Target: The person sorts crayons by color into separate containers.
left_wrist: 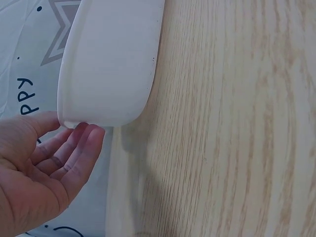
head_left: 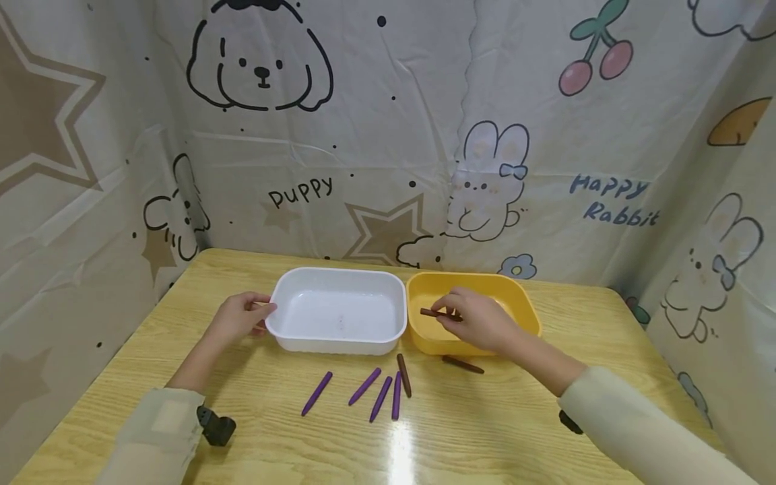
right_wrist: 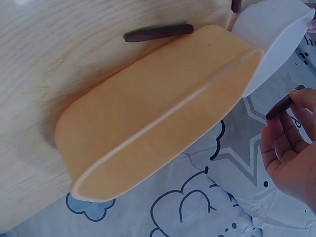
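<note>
My right hand (head_left: 481,322) pinches a brown crayon (head_left: 432,312) above the yellow plastic bin (head_left: 533,323). The right wrist view also shows that brown crayon (right_wrist: 284,104) between thumb and fingers, clear of the bin's rim. At the left end of the white plastic bin (head_left: 339,345), my left hand (head_left: 238,315) grips the rim. In the left wrist view, the thumb and fingers of the left hand (left_wrist: 49,168) hold the edge of the white bin (left_wrist: 111,64). Two more brown crayons, one upright in view (head_left: 404,375) and one slanting (head_left: 463,364), lie before the bins.
Several purple crayons (head_left: 365,386) lie on the wooden table (head_left: 273,444) in front of the white bin. The two bins stand side by side near the back edge. Behind them hangs a printed cloth (head_left: 376,135), which also covers both sides.
</note>
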Demonstrator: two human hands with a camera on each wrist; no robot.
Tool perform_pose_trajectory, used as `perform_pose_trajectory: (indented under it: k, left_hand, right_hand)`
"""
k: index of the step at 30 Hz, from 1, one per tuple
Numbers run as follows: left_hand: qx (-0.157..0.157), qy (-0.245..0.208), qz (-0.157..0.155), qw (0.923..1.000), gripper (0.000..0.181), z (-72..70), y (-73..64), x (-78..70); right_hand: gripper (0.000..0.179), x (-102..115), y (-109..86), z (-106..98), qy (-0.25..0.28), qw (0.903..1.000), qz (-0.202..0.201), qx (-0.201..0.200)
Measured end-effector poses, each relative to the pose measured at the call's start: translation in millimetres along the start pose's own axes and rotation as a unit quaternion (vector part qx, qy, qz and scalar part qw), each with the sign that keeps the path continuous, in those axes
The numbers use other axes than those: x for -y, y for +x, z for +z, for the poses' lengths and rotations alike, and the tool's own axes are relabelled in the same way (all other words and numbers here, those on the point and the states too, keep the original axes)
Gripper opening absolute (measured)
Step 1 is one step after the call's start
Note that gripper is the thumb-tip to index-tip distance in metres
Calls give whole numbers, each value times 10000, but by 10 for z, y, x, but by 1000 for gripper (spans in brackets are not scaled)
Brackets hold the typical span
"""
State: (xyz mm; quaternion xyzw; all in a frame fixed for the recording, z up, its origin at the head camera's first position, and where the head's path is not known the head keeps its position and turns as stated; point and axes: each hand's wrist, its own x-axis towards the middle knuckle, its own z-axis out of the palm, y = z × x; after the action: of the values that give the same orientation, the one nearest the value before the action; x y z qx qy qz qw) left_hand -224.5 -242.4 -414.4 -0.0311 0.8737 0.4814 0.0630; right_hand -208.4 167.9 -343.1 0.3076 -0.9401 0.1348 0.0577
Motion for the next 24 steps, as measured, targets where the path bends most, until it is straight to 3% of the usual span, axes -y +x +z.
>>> perform_pose_trajectory:
  k: [8,16,24]
  left_hand:
    - [39,-65,-26,10000,47,-3,-15,-17]
    - [19,-55,-51,10000,47,2,-16,-15]
    - [56,-148,-69,9998,49,7,-31,-9]
  right_hand:
    - [12,113,205,26,1,9996,-240,112]
    - [10,215,404,181,-18,9981,-615,6]
    - [12,308,590,354,-86,9982,-541,251]
